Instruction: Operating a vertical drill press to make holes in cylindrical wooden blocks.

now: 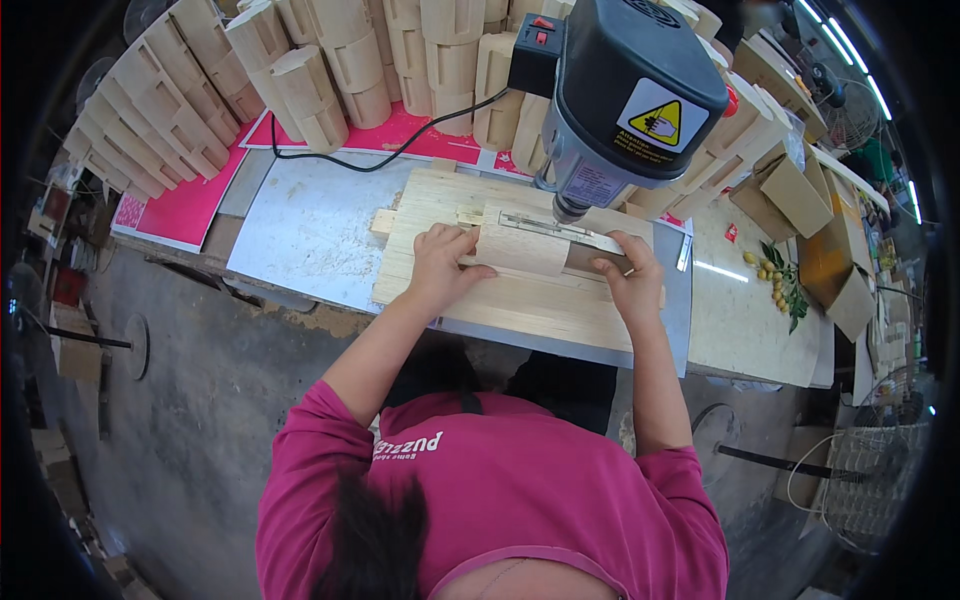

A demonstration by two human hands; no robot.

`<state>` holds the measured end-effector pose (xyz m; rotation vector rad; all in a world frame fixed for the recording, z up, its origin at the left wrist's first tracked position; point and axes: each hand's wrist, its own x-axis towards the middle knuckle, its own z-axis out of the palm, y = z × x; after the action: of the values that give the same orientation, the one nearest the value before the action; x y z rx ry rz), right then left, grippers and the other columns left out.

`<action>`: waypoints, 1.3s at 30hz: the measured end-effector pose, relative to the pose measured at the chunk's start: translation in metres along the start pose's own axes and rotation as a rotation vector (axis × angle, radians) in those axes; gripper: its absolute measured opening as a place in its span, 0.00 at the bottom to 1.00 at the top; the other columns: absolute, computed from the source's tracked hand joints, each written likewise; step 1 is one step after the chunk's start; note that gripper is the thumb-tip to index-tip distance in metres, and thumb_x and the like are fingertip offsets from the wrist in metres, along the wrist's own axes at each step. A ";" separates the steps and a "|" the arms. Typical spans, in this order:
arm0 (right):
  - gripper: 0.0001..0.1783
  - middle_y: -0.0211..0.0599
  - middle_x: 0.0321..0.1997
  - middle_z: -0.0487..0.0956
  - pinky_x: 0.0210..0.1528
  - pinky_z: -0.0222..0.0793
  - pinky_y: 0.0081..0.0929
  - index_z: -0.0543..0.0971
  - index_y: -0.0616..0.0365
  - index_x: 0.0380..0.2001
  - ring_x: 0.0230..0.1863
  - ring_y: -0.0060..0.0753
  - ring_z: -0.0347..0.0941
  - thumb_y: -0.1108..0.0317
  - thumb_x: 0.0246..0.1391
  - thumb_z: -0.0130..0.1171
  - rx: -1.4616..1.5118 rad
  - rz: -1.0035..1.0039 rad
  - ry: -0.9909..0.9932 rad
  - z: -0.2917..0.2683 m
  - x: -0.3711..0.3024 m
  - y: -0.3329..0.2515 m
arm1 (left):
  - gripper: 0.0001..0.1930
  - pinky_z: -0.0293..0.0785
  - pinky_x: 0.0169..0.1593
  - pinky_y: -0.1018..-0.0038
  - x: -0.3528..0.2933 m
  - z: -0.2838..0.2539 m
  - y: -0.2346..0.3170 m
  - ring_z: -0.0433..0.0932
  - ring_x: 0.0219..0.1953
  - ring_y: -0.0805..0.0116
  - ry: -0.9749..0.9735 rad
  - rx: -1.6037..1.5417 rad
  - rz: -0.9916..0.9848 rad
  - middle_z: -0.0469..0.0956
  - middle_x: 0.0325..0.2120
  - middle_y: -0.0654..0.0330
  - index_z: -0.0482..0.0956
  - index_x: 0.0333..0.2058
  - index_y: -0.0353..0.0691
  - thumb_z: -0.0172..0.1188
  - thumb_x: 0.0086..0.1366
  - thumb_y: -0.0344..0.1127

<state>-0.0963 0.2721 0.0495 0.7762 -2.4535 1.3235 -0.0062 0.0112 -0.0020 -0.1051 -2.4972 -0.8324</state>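
A pale wooden block (522, 249) with a rounded front and a long slot in its top lies on a light wooden board (430, 262). My left hand (442, 262) grips its left end, thumb along the front. At the right end, my right hand (632, 276) holds the block, thumb in front and fingers behind. A darker recess shows in the block's front near that hand. Above the slot hangs the chuck of a bench drill press (632, 95); whether the bit touches the wood is too small to tell.
Tall stacks of notched wooden pieces (350, 60) stand along the back on pink sheets (212, 197). A black cable (400, 150) loops from the drill. To the right are a branch of yellow fruit (778, 280), a cardboard box (835, 235) and a small red packet (731, 233).
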 end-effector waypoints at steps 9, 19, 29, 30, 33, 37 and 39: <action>0.33 0.38 0.52 0.69 0.54 0.63 0.30 0.62 0.54 0.56 0.56 0.33 0.64 0.74 0.46 0.61 0.337 0.028 0.097 -0.042 0.039 -0.033 | 0.26 0.56 0.45 0.68 0.003 -0.003 -0.009 0.69 0.35 0.67 -0.102 -0.045 0.011 0.71 0.24 0.68 0.78 0.40 0.47 0.70 0.38 0.44; 0.16 0.26 0.26 0.73 0.36 0.62 0.16 0.75 0.60 0.37 0.30 0.19 0.66 0.57 0.56 0.52 0.093 -0.112 0.251 -0.085 0.133 -0.110 | 0.26 0.57 0.43 0.69 0.008 -0.007 -0.003 0.71 0.34 0.68 -0.127 -0.049 -0.006 0.71 0.24 0.68 0.77 0.41 0.48 0.69 0.40 0.45; 0.04 0.40 0.18 0.69 0.21 0.57 0.28 0.75 0.65 0.25 0.17 0.36 0.63 0.78 0.50 0.50 -0.186 -0.282 0.210 -0.059 0.011 -0.119 | 0.26 0.58 0.40 0.68 0.005 -0.007 -0.005 0.72 0.32 0.66 -0.099 -0.018 0.023 0.72 0.25 0.66 0.77 0.38 0.43 0.70 0.38 0.43; 0.04 0.40 0.18 0.69 0.21 0.57 0.28 0.75 0.65 0.25 0.17 0.36 0.63 0.78 0.50 0.50 -0.177 -0.289 0.206 -0.052 0.005 -0.113 | 0.25 0.58 0.40 0.68 0.004 -0.008 -0.005 0.72 0.32 0.66 -0.082 -0.011 0.055 0.72 0.25 0.66 0.77 0.37 0.42 0.71 0.37 0.43; 0.04 0.38 0.18 0.69 0.23 0.58 0.31 0.76 0.64 0.27 0.18 0.36 0.63 0.78 0.47 0.52 -0.111 -0.303 0.264 -0.027 -0.006 -0.083 | 0.25 0.58 0.40 0.68 0.006 -0.011 -0.001 0.72 0.32 0.65 -0.097 -0.005 0.033 0.72 0.26 0.65 0.77 0.38 0.42 0.70 0.37 0.43; 0.06 0.39 0.21 0.70 0.25 0.57 0.33 0.75 0.63 0.29 0.21 0.38 0.65 0.77 0.44 0.55 -0.144 -0.351 0.347 0.001 -0.010 -0.039 | 0.26 0.58 0.40 0.69 0.010 -0.006 -0.001 0.72 0.32 0.65 -0.096 0.010 0.081 0.72 0.25 0.65 0.76 0.38 0.42 0.70 0.38 0.43; 0.06 0.39 0.21 0.70 0.26 0.56 0.33 0.75 0.63 0.29 0.21 0.39 0.65 0.77 0.43 0.55 -0.115 -0.378 0.409 0.003 -0.005 -0.041 | 0.24 0.58 0.40 0.69 0.007 -0.006 -0.005 0.71 0.31 0.65 -0.043 0.000 0.075 0.71 0.24 0.65 0.78 0.37 0.44 0.70 0.38 0.43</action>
<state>-0.0688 0.2534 0.0741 0.7983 -1.9298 1.0642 -0.0112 0.0031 0.0030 -0.2175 -2.5167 -0.8076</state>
